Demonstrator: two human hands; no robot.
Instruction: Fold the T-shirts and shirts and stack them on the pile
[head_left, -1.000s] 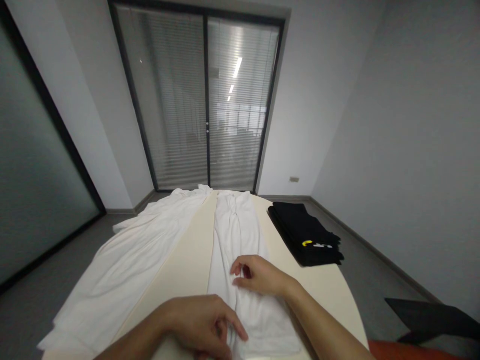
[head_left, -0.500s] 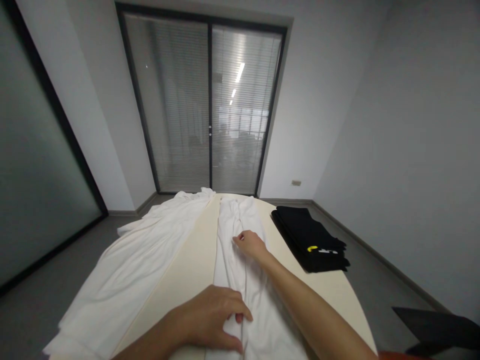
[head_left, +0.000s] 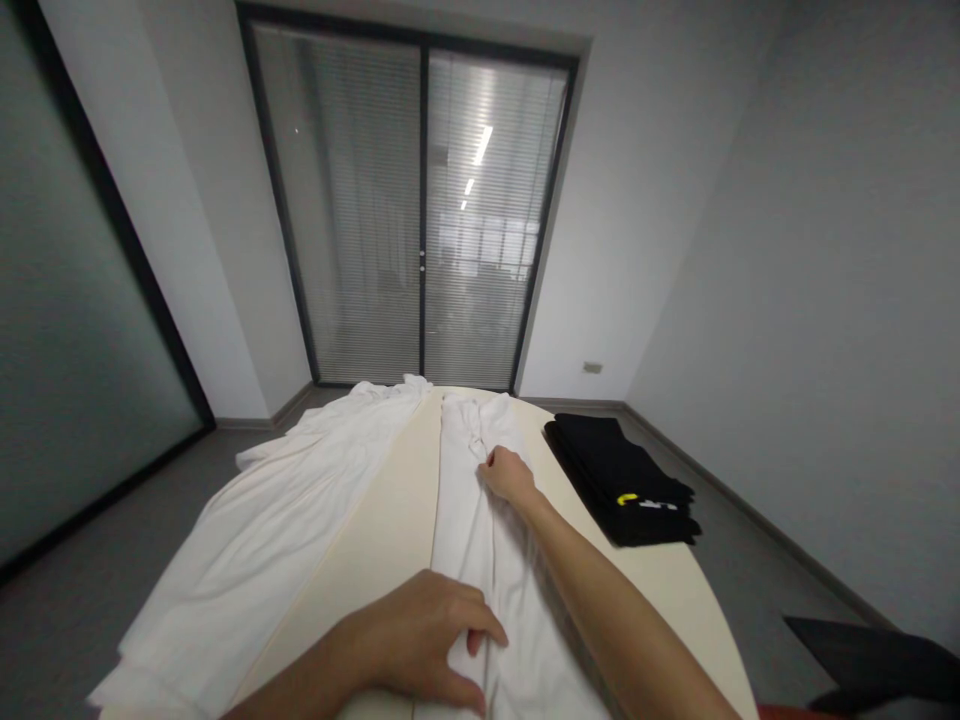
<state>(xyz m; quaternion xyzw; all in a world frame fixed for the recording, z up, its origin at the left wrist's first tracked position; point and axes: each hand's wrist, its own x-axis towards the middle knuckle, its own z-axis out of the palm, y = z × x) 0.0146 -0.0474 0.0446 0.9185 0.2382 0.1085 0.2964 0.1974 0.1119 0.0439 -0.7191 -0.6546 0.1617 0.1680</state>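
The folded white garment (head_left: 459,500) runs from six toward twelve o'clock on the table (head_left: 390,510). Over it, the left hand (head_left: 427,632) at seven has thumb and fingers parted; the right hand (head_left: 510,475) at one is curled, its grip unclear. Uneven tugging could skew layers.

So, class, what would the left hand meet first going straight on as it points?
The left hand would likely meet the middle white cloth first, then perhaps the right forearm; depth is unclear.
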